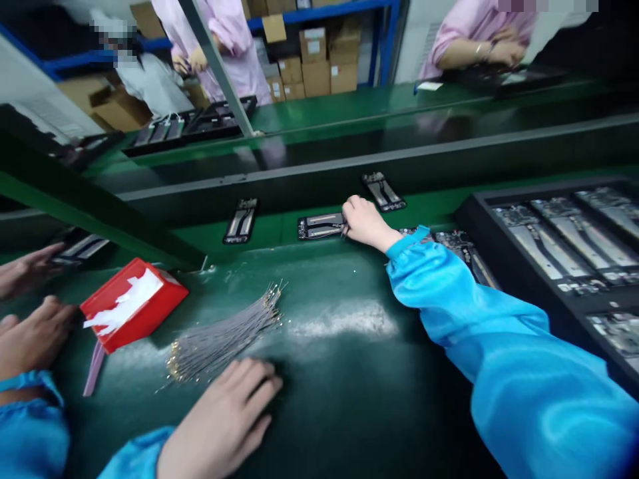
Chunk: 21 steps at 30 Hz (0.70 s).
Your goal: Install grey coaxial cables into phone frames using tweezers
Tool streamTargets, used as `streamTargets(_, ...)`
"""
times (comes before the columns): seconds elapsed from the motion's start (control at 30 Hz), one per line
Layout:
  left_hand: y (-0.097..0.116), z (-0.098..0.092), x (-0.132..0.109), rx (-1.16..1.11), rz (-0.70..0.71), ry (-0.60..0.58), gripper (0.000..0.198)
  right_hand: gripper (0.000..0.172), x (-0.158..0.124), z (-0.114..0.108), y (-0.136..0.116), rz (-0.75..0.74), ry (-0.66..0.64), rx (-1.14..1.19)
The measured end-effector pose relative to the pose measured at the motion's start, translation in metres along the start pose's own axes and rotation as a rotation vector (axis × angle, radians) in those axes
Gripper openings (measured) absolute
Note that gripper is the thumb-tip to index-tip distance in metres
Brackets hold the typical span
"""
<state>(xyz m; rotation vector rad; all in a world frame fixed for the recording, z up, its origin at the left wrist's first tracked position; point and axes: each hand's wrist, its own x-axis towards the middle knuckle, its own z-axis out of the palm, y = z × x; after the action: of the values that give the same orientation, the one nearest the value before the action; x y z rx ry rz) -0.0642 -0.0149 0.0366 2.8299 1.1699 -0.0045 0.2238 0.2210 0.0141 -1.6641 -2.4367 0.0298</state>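
**A long reach over loose parts**

Closest in, the person's bare left hand (222,416) is low, fingers loosely curled and slightly apart, with nothing visible in them. Just beside it lies a fanned bundle of thin grey wires with gold-coloured ends (224,336); I see no tie, so a careless sweep could scatter or tangle it. Farther out, a flat black rectangular unit with pale strips (319,225) lies on the green strip along the far side. The right hand (367,223) bunches its fingers narrowly at the unit's right end; whether they grip, I cannot tell. A lopsided tug might skew it. Beyond, a similar black unit (383,191) sits near enough for a knuckle to knock.
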Motion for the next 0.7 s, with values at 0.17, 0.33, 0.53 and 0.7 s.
streamTargets(0.17,0.015,0.030,-0.010,0.272,-0.020,0.086,0.034,0.044,0.015,0.005,0.071,0.439,0.048,-0.019)
streamTargets(0.33,-0.002,0.028,0.014,0.318,-0.013,0.047,0.019,0.041,0.008,-0.005,0.089,0.504,0.078,0.070)
streamTargets(0.53,-0.022,0.019,0.051,-0.039,-0.069,0.138,0.015,0.024,-0.072,-0.001,0.026,0.088,0.230,0.277)
streamTargets(0.7,-0.030,0.026,0.082,-0.488,-0.163,0.203,0.012,0.019,-0.147,0.020,-0.022,-0.128,0.229,0.046)
